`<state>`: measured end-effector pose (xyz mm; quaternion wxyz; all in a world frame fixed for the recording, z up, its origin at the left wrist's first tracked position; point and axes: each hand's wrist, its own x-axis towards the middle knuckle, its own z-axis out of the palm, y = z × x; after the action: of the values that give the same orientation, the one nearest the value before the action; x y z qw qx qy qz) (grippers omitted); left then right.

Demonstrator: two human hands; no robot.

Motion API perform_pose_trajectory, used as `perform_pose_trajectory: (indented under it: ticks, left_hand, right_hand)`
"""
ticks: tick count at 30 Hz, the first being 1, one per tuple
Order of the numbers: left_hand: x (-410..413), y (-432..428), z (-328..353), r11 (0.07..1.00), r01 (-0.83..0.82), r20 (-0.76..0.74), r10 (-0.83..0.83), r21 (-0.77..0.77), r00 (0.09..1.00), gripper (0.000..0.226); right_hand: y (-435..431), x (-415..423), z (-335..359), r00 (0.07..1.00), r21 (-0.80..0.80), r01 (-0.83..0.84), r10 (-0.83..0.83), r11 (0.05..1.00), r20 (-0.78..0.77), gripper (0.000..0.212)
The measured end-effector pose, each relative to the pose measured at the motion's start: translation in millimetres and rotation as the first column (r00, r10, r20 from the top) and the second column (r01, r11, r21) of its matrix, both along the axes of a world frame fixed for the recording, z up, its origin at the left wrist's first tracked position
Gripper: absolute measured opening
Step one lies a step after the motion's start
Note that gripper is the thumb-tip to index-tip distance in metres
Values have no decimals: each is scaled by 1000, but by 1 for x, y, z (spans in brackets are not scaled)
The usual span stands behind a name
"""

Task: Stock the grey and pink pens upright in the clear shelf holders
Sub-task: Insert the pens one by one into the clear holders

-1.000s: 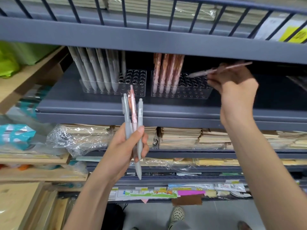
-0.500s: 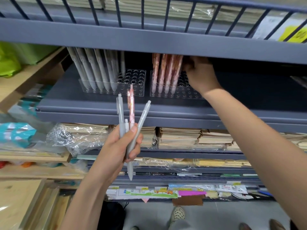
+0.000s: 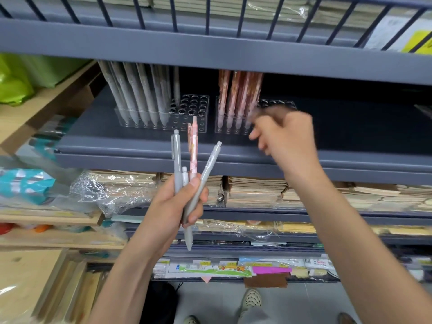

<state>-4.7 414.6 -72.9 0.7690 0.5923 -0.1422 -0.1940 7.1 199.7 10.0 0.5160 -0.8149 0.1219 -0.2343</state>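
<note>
- The right hand has drawn back nearer from the right holder. It is blurred, and its fingers look loose and empty.
- The grey shelf carries both clear racks. The left holder keeps grey pens upright, and the right one keeps pink.
- The left hand clenches the spare pens, three grey and one pink, tips down as ready stock.
</note>
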Motion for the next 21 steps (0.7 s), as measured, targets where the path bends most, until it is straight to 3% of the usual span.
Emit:
perform_pose_trajectory:
  ticks: [2,4,7,11,13,18,21]
  left_hand:
    - [0,-3,-1,1000,5,3,-5,-14,1000,24]
    - [-1,-4,0,998,34,-5,-34,-47,999,19]
    - [-2,-3,1,997,56,-5,-57,-55,998,20]
    - [1,2,-2,1000,-17,-24,17,-18,1000,24]
    - [1,7,-4,999,-26,-26,26,-24,999,22]
    - [3,24,-6,991,-66,-40,62,-113,997,20]
    - [6,36,-5,988,-102,-63,95,-118,993,19]
  right_hand:
    - [20,-14,-9,983,-73,-124,112,990,-146,24]
    - [32,-20,-14,957,-10,-218,212,976,-198,20]
    - [35,-18,-13,934,170,-295,321,940,-158,10]
    - [40,-11,-7,986,332,-151,165,931,-15,14]
    - [47,-9,-6,984,393,-162,176,905,1,18]
    - [65,-11,-8,868,378,-457,496,806,-10,14]
    - [71,-1,0,889,333,-445,455,832,52,13]
